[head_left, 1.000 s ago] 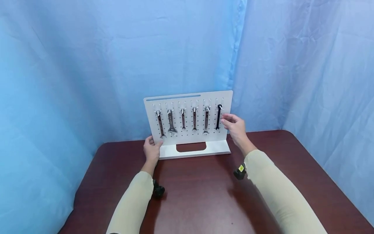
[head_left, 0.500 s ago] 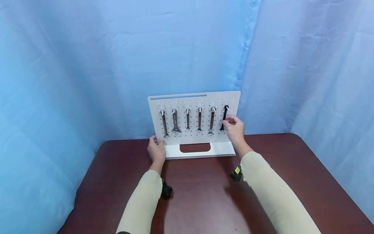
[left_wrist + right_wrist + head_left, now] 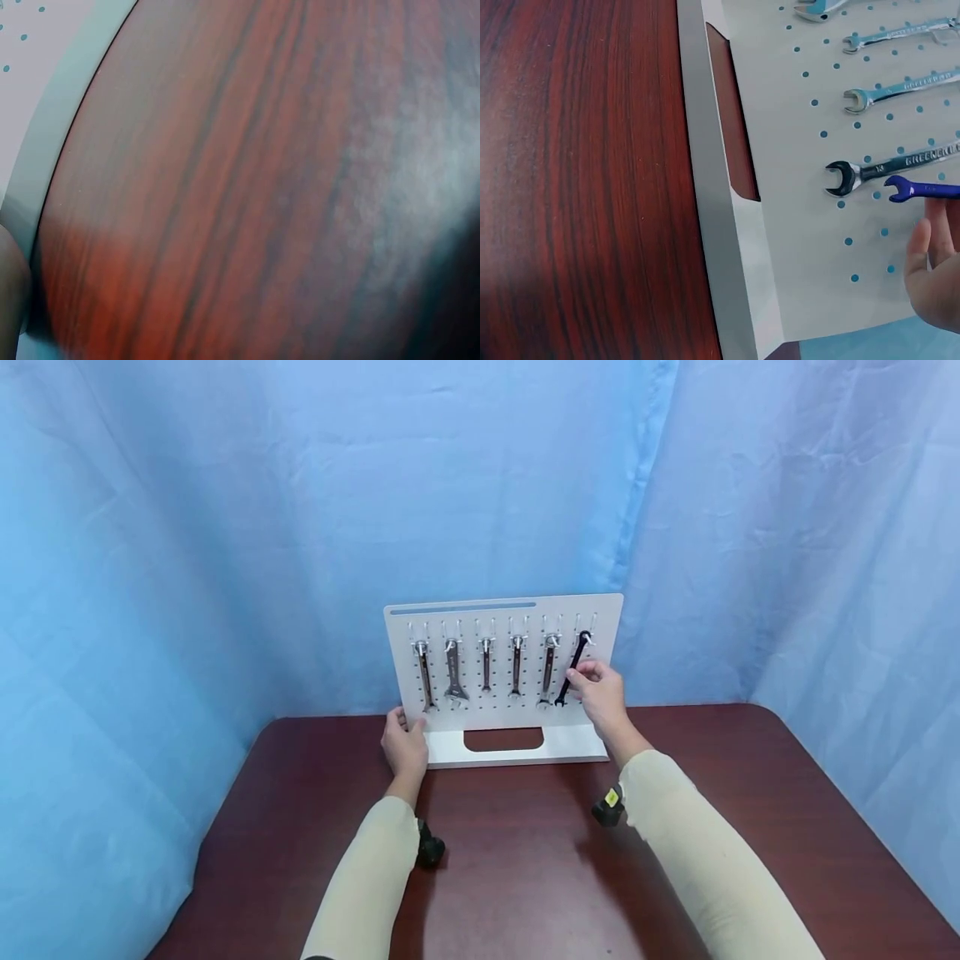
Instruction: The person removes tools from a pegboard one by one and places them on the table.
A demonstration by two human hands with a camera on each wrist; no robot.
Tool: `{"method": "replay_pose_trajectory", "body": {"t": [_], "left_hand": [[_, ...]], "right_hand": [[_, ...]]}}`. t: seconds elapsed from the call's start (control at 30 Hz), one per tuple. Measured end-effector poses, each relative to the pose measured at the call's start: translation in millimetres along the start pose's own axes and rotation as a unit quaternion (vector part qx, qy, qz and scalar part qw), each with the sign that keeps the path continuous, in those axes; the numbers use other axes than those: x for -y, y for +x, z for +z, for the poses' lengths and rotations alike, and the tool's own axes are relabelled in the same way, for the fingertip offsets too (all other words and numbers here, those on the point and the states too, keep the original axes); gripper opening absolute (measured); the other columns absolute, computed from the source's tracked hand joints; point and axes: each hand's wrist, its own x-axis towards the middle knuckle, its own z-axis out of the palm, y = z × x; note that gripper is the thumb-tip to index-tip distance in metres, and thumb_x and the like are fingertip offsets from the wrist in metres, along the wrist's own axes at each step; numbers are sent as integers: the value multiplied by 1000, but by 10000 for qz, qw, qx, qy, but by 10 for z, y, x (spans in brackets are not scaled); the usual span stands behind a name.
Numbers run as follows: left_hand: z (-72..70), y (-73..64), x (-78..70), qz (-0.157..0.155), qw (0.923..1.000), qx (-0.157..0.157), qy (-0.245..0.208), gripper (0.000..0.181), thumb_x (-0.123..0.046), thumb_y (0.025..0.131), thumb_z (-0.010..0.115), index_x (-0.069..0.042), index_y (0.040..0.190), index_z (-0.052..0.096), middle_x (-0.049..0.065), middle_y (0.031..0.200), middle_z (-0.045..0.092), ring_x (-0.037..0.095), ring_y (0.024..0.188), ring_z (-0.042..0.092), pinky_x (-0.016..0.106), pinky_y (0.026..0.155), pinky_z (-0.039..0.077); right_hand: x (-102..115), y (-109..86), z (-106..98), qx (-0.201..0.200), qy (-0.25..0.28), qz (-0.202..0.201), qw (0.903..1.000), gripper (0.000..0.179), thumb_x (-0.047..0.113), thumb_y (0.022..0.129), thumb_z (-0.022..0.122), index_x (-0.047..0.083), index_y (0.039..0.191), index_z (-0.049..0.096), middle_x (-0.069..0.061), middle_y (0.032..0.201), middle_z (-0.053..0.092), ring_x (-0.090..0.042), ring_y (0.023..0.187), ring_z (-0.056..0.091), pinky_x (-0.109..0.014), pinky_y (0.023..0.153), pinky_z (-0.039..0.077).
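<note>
A white pegboard stand [image 3: 495, 717] stands on the table, with a row of wrenches hanging from its hooks. My left hand [image 3: 405, 748] grips its lower left edge, thumb in front and fingers around the side. On the far right hook hangs a black wrench [image 3: 571, 675], tilted with its open end toward the left. My right hand [image 3: 604, 698] pinches this wrench along its shank; in the right wrist view the fingertips meet the wrench [image 3: 911, 190] just behind its open end. A larger chrome wrench [image 3: 847, 178] hangs close beside it.
An adjustable wrench [image 3: 454, 675] and several chrome combination wrenches, one of them a short wrench [image 3: 486, 667], hang further left. The stand's base has a cutout [image 3: 503, 740]. Blue curtains [image 3: 480, 485] enclose the dark red wooden table [image 3: 517, 843] behind and at the sides.
My right hand has moved left from beside the board onto the black wrench, and the wrench's lower end has swung left. The left hand keeps its grip on the board; the view shifts slightly.
</note>
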Motion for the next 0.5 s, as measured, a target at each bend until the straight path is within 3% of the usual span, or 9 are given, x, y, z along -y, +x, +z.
{"method": "replay_pose_trajectory", "body": {"t": [0.1, 0.23, 0.5], "left_hand": [[-13, -6, 21, 24, 9999, -30, -114, 37, -11, 97, 69, -6, 132, 59, 15, 124, 65, 28, 116, 60, 43, 98, 49], [-26, -3, 36, 9, 9998, 56, -203, 37, -10, 96, 70, -5, 131, 60, 15, 124, 65, 28, 116, 60, 43, 97, 50], [-12, 41, 47, 44, 9997, 42, -228, 36, -8, 95, 70, -5, 131, 61, 15, 121, 66, 29, 112, 61, 44, 95, 51]], "right_hand": [[20, -32, -59, 238, 128, 206, 9994, 16, 8, 98, 66, -4, 108, 62, -5, 96, 68, -14, 84, 69, -38, 84, 58], [50, -74, -194, 395, 526, 374, 9971, 28, 5, 100, 62, -9, 124, 61, -10, 102, 70, -20, 92, 70, -27, 79, 57], [121, -97, -413, 602, 863, 304, 9940, 29, 1, 99, 62, -13, 124, 58, -6, 97, 72, -13, 84, 68, -18, 65, 50]]}}
